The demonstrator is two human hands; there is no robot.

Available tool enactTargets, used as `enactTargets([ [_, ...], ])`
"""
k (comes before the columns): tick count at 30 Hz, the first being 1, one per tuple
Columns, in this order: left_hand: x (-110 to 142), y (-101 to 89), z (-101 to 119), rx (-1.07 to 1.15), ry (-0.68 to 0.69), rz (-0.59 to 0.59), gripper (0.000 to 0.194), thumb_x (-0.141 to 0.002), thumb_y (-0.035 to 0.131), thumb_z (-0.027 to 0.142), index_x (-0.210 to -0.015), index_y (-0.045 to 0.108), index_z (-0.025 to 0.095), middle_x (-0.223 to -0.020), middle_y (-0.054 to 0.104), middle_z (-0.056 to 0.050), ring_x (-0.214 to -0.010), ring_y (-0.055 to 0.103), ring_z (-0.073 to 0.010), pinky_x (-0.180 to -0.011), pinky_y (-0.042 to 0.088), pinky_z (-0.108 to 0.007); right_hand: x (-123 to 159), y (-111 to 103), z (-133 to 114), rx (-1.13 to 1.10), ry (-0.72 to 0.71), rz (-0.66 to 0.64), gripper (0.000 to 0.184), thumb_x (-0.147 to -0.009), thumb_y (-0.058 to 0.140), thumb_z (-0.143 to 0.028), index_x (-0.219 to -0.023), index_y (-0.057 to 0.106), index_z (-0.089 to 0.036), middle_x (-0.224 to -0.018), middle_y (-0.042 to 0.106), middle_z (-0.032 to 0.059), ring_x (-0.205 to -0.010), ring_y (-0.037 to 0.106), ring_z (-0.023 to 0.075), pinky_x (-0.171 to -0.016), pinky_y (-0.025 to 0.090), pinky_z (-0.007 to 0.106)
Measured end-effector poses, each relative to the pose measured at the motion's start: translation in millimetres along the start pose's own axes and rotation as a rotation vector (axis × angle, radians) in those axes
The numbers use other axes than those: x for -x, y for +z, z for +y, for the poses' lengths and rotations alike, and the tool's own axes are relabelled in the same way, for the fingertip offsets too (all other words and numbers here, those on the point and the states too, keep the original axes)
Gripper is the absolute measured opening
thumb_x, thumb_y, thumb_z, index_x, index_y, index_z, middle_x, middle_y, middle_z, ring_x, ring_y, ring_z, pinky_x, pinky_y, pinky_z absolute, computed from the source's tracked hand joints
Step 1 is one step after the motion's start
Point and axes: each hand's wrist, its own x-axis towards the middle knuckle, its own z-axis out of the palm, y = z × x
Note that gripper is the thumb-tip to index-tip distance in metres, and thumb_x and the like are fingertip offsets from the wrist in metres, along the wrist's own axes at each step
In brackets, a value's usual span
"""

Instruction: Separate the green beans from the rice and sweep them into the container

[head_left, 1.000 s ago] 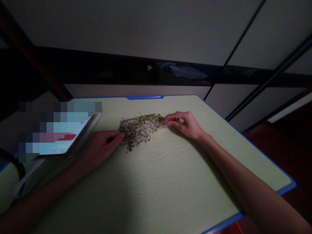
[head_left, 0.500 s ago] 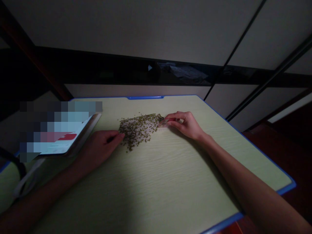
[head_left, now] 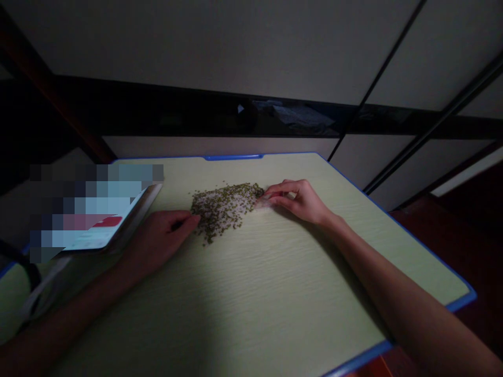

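Small green grains like mung beans [head_left: 214, 220], mixed with whitish bits like rice, lie in a flat patch on the pale table [head_left: 251, 293]. At the patch's left edge rests my left hand [head_left: 165, 233], fingers curled and thumb drawn in against them; whatever its tips hold is hidden. My right hand [head_left: 296, 199] is at the right edge, thumb and fingers pinched together. Between its tips shows a thin see-through piece [head_left: 264, 202], seemingly clear plastic with a reddish tint, too blurred to name surely.
On the left a tablet [head_left: 92, 238] with a lit screen leans at a slant, partly pixelated. A strap or cable [head_left: 33, 269] hangs below it. The table has a blue edge [head_left: 461, 302]. Behind stands a pale cabinet [head_left: 220, 47] with a dark open shelf.
Both hands stay in the same places beside the grains. The see-through piece at my right fingertips shifts very slightly. The whole view moves a tiny bit.
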Motion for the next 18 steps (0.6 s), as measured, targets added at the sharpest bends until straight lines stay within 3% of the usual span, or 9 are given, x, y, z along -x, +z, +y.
enactTargets([
  [18, -0.5, -0.4, -2.8, -0.016, 0.019, 0.014, 0.04, -0.073, 0.038, 0.051, -0.049, 0.041, 0.019, -0.047, 0.033, 0.007, -0.048, 0.034, -0.0101, -0.049, 0.025, -0.022, 0.5, 2.2, -4.4, -0.038, -0.022, -0.018, 0.017, -0.077, 0.059, -0.019, -0.088, 0.07, -0.016, -0.088, 0.071, 0.0074, -0.076, 0.062, 0.0152, -0.068, 0.047, 0.028],
])
